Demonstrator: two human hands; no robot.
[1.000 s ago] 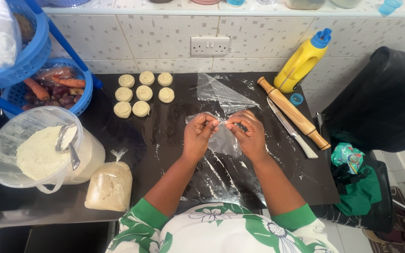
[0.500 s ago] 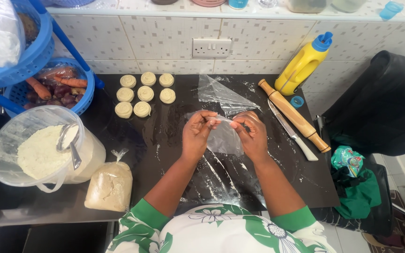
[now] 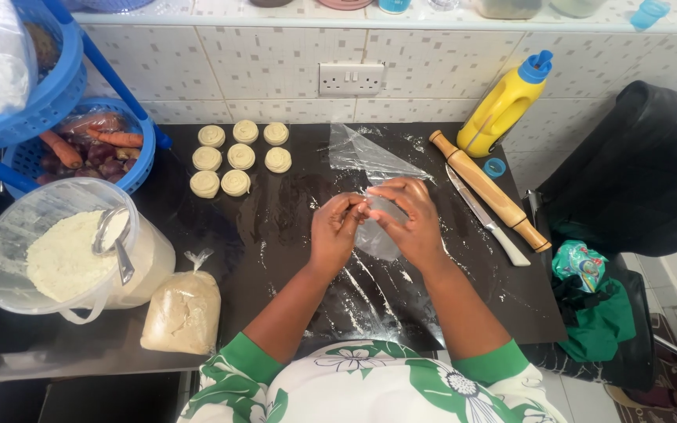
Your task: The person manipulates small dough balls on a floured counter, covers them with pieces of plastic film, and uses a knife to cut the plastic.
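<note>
Both hands' grip point(image 3: 366, 210) on clear plastic bag point(image 3: 378, 235)

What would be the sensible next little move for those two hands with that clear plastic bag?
Probably pulling the clear plastic bag open at its top edge: left hand and right hand pinch it together above the floured black counter, and it hangs flat and looks empty.

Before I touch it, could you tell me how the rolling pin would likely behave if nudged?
The rolling pin is a bare wooden cylinder lying flat, so it would probably roll sideways. It looks stiff and fairly solid. The knife beside it might stop it.
</note>
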